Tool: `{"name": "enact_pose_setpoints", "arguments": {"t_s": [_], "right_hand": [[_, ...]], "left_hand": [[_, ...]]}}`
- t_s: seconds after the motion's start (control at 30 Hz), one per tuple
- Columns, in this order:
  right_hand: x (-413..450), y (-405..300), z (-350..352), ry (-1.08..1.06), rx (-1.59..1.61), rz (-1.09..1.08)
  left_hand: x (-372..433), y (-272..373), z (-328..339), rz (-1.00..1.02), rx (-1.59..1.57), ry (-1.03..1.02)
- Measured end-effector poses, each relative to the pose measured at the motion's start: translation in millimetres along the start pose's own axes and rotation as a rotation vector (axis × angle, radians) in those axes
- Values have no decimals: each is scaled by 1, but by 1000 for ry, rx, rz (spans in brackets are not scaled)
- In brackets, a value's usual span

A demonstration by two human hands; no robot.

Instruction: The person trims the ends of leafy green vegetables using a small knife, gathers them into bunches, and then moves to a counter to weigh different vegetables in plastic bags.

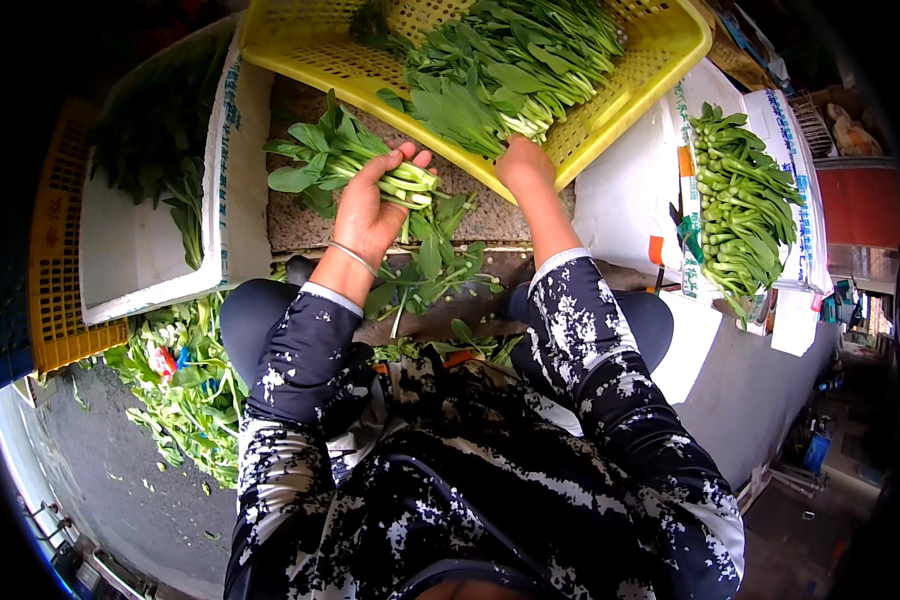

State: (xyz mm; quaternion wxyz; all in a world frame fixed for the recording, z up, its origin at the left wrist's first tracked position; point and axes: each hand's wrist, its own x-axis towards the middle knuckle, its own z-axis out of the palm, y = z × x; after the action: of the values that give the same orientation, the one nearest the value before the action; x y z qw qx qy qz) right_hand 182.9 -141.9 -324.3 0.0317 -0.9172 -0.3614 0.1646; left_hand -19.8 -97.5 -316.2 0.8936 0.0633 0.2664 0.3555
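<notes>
My left hand [375,202] holds a small bunch of leafy greens [330,154], leaves to the left and pale cut stems to the right. My right hand [526,166] reaches over the near rim of a yellow perforated plastic basket [607,139], its fingers at the stem ends of greens [529,120]. Those fingers are partly hidden, so their hold on the stems is unclear. More greens lie in rows inside the basket, stems towards the right. Loose leaves and stalks [435,259] lie below my hands, between my knees.
A white foam box [244,225] with dark greens stands at the left, by an orange crate [67,277]. Discarded leaves [195,390] are heaped on the floor beside my left leg. At the right, stacked greens [746,202] rest on a white foam box [622,202].
</notes>
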Motion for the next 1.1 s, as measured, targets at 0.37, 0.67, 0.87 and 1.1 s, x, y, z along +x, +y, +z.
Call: {"name": "enact_pose_setpoints", "arguments": {"t_s": [0.37, 0.67, 0.87, 1.1], "right_hand": [[-54, 5, -11, 39, 1396, -123], [-85, -20, 0, -88, 1360, -493], [-97, -21, 3, -166, 1323, -426], [-111, -38, 20, 158, 1117, -734]], "left_hand": [[-4, -2, -8, 301, 750, 244], [-12, -10, 3, -57, 182, -107], [-3, 0, -9, -60, -15, -18], [-1, 0, -12, -76, -94, 7]]}}
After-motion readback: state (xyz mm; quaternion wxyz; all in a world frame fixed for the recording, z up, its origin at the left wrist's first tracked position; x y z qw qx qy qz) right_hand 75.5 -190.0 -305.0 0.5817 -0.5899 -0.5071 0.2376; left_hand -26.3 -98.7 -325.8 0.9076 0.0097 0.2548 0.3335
